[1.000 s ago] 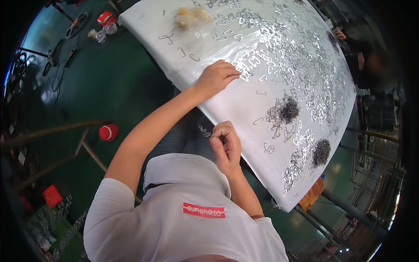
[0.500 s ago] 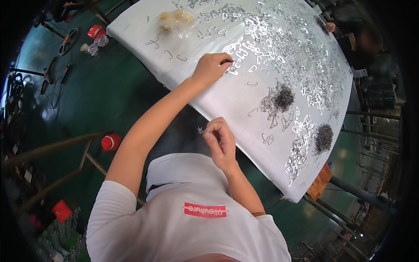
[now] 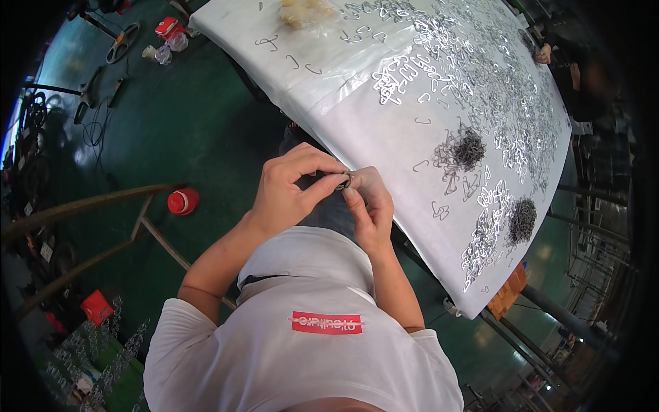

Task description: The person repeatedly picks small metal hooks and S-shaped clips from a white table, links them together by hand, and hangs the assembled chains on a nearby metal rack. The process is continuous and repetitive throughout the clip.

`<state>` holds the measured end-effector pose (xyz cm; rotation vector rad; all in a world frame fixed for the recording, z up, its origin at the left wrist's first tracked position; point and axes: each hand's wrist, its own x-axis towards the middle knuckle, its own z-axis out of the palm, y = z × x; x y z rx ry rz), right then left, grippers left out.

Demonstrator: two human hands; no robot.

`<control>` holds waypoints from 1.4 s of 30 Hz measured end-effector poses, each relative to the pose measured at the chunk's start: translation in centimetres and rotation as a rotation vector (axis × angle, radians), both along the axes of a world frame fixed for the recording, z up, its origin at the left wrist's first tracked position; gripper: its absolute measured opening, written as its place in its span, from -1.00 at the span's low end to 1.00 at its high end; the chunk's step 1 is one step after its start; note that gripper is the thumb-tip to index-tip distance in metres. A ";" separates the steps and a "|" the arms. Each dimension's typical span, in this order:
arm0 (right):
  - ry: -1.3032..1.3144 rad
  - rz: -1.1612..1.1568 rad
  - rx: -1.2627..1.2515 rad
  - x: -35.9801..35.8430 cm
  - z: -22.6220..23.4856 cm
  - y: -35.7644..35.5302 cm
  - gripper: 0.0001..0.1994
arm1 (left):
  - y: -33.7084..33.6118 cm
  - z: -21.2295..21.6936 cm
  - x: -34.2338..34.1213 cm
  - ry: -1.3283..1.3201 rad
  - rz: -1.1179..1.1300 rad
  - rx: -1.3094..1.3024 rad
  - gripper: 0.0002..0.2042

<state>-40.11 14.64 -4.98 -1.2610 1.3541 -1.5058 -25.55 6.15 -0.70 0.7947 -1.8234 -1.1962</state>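
My left hand [image 3: 292,184] and my right hand [image 3: 371,204] meet at the table's near edge, fingers pinched together. Between their fingertips is a small metal hook piece [image 3: 347,180], mostly covered by the fingers. Bright wire hooks [image 3: 390,86] lie heaped on the white-covered table [image 3: 391,147] beyond my hands. Farther right are a tangle of dark wire hooks [image 3: 469,150] and a second dark pile [image 3: 522,221], with shiny hooks [image 3: 484,237] beside it.
A clear bag of yellowish pieces [image 3: 305,14] sits at the table's far left. Another person's hand [image 3: 544,54] is at the far right edge. On the green floor stand a red container [image 3: 183,201] and a curved metal rail [image 3: 89,207]. An orange-brown box [image 3: 509,287] is beyond the right corner.
My left hand has come back from the hooks on the table to my right hand, and their fingertips now meet. The view has shifted slightly.
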 end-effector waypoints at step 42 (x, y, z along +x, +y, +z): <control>-0.216 0.136 0.146 -0.6 3.5 -1.6 -0.93 | 1.1 -3.5 0.1 0.085 0.080 -0.125 -0.86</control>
